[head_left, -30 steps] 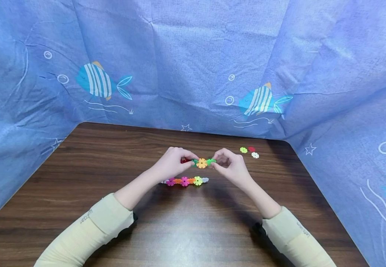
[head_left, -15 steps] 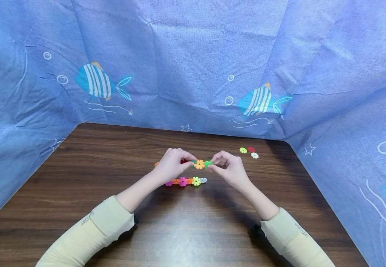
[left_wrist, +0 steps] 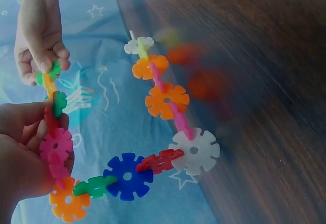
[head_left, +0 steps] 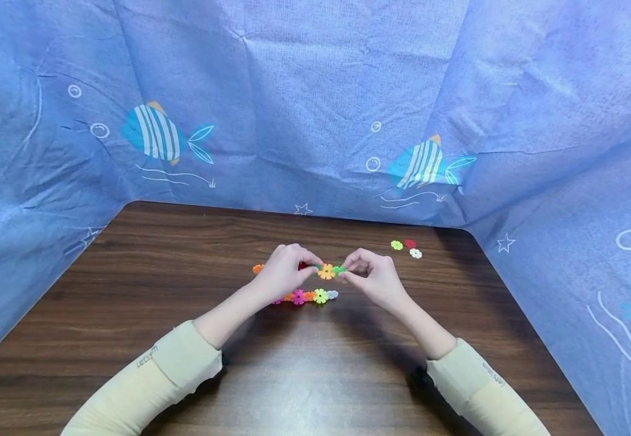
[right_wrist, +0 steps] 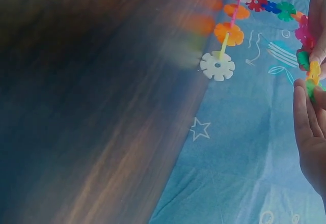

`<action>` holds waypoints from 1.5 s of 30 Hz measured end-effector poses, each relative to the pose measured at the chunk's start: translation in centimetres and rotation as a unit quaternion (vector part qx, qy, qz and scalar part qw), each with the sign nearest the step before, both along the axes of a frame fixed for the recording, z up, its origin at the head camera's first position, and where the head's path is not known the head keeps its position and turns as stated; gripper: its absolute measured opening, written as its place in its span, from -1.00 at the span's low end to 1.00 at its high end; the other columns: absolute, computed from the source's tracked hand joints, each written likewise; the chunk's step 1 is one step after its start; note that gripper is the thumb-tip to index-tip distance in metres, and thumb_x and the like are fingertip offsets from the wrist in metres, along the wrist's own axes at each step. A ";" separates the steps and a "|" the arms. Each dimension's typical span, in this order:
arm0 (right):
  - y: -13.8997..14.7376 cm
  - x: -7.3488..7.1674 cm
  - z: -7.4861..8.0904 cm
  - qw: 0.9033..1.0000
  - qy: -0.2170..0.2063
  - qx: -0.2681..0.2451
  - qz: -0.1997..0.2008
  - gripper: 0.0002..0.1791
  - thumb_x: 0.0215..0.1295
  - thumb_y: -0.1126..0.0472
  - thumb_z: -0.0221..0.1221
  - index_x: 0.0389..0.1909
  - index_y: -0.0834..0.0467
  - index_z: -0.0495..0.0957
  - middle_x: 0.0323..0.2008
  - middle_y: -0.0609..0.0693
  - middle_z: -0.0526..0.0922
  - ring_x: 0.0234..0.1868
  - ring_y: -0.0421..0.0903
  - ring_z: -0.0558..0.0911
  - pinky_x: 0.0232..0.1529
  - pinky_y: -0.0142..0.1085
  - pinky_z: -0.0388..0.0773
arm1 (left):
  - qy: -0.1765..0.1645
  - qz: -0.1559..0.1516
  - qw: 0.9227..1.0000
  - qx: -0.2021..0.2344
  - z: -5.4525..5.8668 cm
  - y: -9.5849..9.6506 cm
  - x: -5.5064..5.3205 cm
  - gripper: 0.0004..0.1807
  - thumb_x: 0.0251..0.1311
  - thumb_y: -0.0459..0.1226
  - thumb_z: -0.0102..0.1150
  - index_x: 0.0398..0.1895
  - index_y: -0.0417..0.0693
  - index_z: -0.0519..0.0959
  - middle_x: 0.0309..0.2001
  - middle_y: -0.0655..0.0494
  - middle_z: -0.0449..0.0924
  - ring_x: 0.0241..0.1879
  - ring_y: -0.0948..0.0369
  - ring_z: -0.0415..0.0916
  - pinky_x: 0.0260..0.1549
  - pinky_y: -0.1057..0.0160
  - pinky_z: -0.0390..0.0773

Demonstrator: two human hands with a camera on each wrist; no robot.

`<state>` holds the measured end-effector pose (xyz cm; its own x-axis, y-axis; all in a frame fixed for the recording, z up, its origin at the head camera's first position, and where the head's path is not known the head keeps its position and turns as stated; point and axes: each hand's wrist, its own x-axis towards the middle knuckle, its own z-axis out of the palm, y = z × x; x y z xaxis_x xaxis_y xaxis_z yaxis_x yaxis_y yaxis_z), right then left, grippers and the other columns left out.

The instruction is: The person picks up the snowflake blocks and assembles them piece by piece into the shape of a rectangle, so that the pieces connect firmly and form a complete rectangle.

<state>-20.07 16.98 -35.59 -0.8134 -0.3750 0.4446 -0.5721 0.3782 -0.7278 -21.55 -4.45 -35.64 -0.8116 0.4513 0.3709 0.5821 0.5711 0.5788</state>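
Note:
A chain of slotted flower-shaped plastic discs hangs between my hands and the table, in a loop of white, orange, pink, blue, red and green pieces. My left hand (head_left: 280, 270) pinches it near one end, at the dark green disc (left_wrist: 59, 103) and a red one. Beyond those fingertips sits a yellow-orange disc (head_left: 326, 271). My right hand (head_left: 379, 278) pinches a bright green disc (head_left: 340, 270) against that disc's right edge; its slot is too small to judge. In the left wrist view, a blue disc (left_wrist: 128, 176) shows low in the loop. The white disc (right_wrist: 217, 66) forms the far end.
Three loose discs, yellow-green (head_left: 396, 245), red (head_left: 410, 243) and white (head_left: 416, 253), lie toward the back right of the brown wooden table (head_left: 195, 242). A blue fish-print cloth (head_left: 315, 121) hangs behind the table.
Both hands have sunk slightly, and the right hand has shifted a little left with the green disc. The yellow-orange disc has tilted slightly. An orange disc now shows left of my left hand.

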 end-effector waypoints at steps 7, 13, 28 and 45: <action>0.8 -1.5 -1.9 1.000 0.003 -0.020 0.018 -0.83 0.08 0.44 0.30 -0.33 0.28 0.51 -0.46 0.17 0.71 -0.44 0.06 0.71 -0.43 -0.39 0.60 | -0.005 -0.003 1.000 -0.002 0.2 0.0 -0.5 -0.91 0.12 -0.35 0.27 -0.34 -0.03 0.72 -0.47 0.18 0.68 -0.69 0.34 0.23 -0.63 0.39 0.32; 1.9 -2.4 -2.3 1.000 0.009 0.005 0.013 -0.74 0.08 0.36 0.33 -0.19 0.22 0.55 -0.32 0.10 0.72 -0.30 -0.11 0.71 -0.29 -0.39 0.60 | -0.015 0.006 1.000 -0.007 0.7 -0.2 -0.8 -0.91 0.12 -0.34 0.26 -0.33 -0.03 0.72 -0.49 0.20 0.66 -0.63 0.34 0.32 -0.56 0.38 0.39; 8.8 -7.3 -4.4 0.993 0.016 0.103 -0.051 -0.67 0.09 0.38 0.31 -0.08 0.22 0.57 -0.13 0.19 0.67 -0.19 0.09 0.67 -0.15 -0.11 0.60 | -0.070 0.030 0.997 0.019 0.7 -2.1 -3.3 -0.90 0.12 -0.29 0.28 -0.30 -0.02 0.72 -0.46 0.14 0.69 -0.52 0.20 0.51 -0.53 0.30 0.46; 16.6 -11.3 -6.6 0.968 0.014 0.184 -0.171 -0.69 0.06 0.40 0.29 -0.12 0.34 0.58 -0.22 0.28 0.67 -0.24 0.16 0.64 -0.19 0.04 0.54 | -0.205 0.102 0.967 0.108 -1.8 -4.7 -5.3 -0.80 0.14 -0.21 0.28 -0.19 -0.06 0.70 -0.31 0.06 0.71 -0.29 0.24 0.57 -0.24 0.25 0.54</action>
<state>-31.32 33.62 -42.21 -0.9074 -0.2230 0.3562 -0.3853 0.7798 -0.4934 -26.89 -9.15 -37.45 -0.9746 0.2137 0.0663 0.1658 0.4908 0.8554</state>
